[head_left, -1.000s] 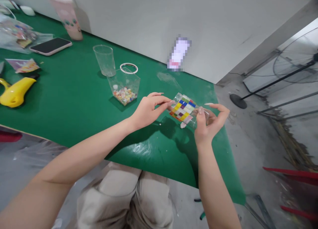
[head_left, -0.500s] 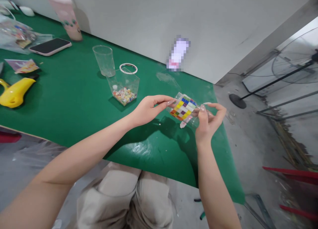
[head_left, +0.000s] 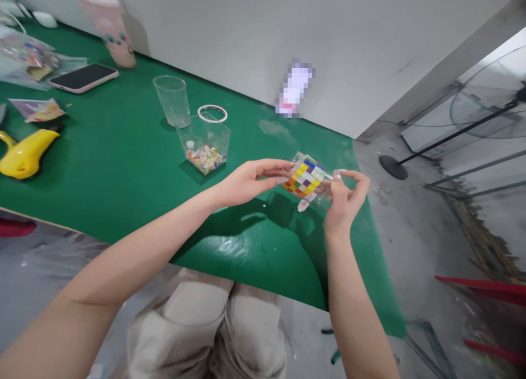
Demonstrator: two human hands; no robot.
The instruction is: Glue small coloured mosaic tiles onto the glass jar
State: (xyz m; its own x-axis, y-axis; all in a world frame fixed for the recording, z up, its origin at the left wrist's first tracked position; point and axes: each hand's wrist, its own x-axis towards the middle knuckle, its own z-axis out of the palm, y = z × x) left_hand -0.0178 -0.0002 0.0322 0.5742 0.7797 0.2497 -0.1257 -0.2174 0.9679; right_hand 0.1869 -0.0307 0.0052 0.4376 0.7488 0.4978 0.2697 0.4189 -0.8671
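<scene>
Tiled cup (head_left: pixel 306 179), pinched at each end by your left hand (head_left: pixel 246 183) and right hand (head_left: pixel 345 198), tilts its squares toward you.

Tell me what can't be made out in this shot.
Head view only.
Tiled cup: right end hidden by the right hand; left edge by the left hand.
Wall patch: pixelated.
Fan: cut by the right edge.
Yellow tool: cut by the left edge.
Bits in the square cup: too small to identify.
</scene>
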